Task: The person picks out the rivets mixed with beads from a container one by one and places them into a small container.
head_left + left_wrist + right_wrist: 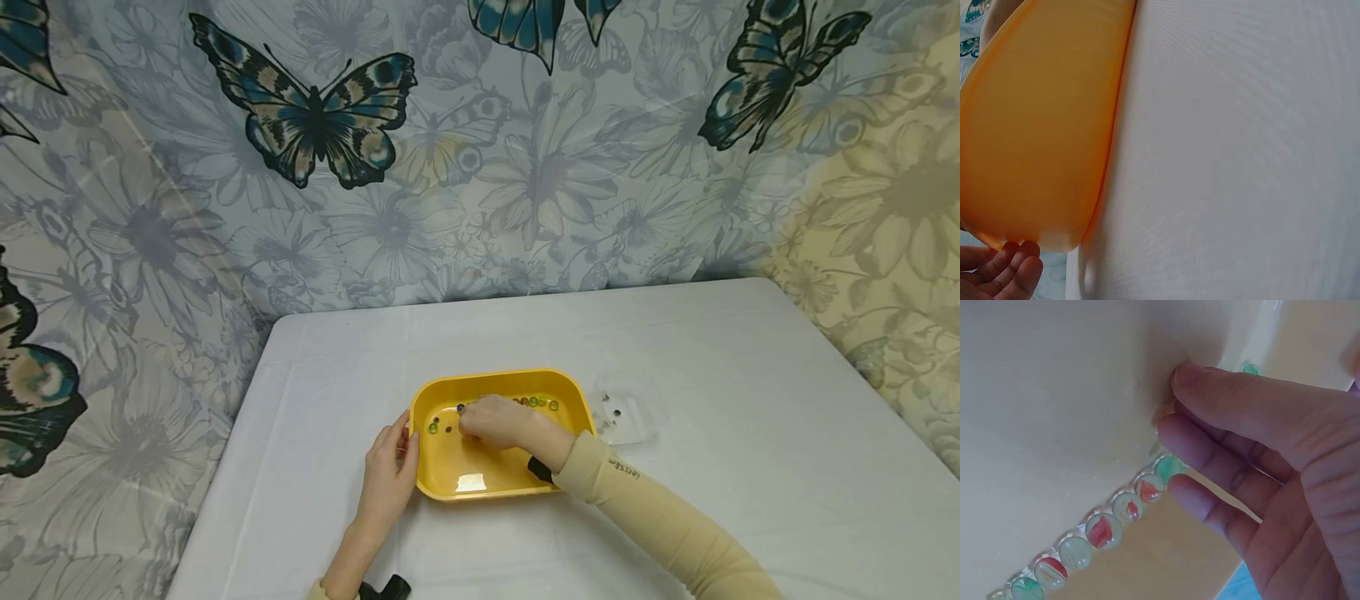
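A yellow plastic tray (450, 487) sits on the white table. Several glass marbles (536, 402) lie in a row along its far inner wall, and a few (432, 427) lie apart at the left. My right hand (480, 417) reaches inside the tray. In the right wrist view its fingers (1222, 437) lie straight and close together, tips against the tray floor beside the marble row (1104, 530). I see no marble pinched. My left hand (401, 442) rests against the tray's left outer side, its fingers (1013, 269) relaxed beside the tray wall (1041, 125).
A small clear plastic container (626, 414) stands just right of the tray. The white tablecloth (675, 350) spreads around both. A butterfly-patterned curtain (330, 125) hangs behind the table's far edge. The table's left edge runs near my left forearm.
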A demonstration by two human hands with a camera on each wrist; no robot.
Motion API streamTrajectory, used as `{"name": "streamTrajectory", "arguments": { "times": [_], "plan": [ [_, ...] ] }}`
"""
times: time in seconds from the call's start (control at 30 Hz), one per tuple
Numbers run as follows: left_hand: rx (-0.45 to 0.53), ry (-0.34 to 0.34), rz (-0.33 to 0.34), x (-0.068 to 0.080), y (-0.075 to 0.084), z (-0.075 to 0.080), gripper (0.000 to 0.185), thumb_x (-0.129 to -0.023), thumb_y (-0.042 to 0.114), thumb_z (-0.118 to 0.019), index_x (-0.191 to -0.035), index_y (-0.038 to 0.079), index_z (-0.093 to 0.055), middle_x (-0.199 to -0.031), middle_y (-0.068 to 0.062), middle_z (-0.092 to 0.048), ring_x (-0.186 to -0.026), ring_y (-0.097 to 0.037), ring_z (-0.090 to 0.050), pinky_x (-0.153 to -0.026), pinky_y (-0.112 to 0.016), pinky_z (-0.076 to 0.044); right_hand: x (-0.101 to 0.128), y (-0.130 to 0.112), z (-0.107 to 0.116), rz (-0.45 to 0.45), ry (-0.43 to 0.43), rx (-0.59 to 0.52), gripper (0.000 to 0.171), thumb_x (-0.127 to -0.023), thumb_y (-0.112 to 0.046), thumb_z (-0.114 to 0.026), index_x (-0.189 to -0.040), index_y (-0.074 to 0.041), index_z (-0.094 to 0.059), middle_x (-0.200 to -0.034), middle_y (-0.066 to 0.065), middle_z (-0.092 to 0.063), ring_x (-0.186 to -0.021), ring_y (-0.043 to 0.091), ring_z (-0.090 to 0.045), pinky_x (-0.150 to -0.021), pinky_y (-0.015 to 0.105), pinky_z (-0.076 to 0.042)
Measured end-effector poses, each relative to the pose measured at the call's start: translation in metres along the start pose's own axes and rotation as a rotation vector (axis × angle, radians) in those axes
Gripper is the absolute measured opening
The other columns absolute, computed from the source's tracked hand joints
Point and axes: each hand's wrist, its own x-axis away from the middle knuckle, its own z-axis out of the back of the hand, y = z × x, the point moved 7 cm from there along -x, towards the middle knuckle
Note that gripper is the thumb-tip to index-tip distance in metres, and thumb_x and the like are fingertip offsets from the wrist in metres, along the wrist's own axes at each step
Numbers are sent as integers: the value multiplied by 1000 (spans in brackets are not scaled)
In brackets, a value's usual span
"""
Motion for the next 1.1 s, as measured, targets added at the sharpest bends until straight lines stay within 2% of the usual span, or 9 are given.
{"name": "streamTrajectory", "arguments": {
  "times": [0.2, 0.63, 0.87, 1.1],
  "plan": [
    [0, -10, 13, 0, -1, -1, 37, -92, 6, -55, -127, -7, -50, -86, -4, -53, -76, -13, -51, -68, -23, -50, -1, 0, -2, -20, -23, 15, 19, -87, -2, -59, -73, -13, -57, -71, -4, -52, -63, 10, -38, -61, 20, -37],
    [2, -9, 19, 1, -1, -1, 37, -92, 5, -55, -127, -7, -50, -87, -5, -53, -76, -13, -51, -68, -23, -50, 0, -2, 4, -25, 4, 116, 22, -89, -5, -58, -70, -15, -53, -68, -5, -48, -60, 10, -35, -57, 20, -31],
    [1, -9, 10, 1, -2, -1, 37, -93, 5, -54, -127, -7, -50, -87, -4, -53, -76, -12, -51, -68, -23, -50, 0, -5, 7, -34, -6, 154, 15, -89, -9, -59, -76, -16, -59, -74, -5, -55, -64, 9, -45, -63, 21, -40],
    [3, -9, 4, 1, -2, -2, 36, -93, 5, -54, -127, -7, -50, -87, -4, -53, -76, -12, -51, -68, -23, -50, 0, -8, 9, -17, 10, 179, 13, -89, -9, -59, -78, -17, -61, -74, -6, -55, -65, 8, -46, -63, 19, -40]
  ]
}}
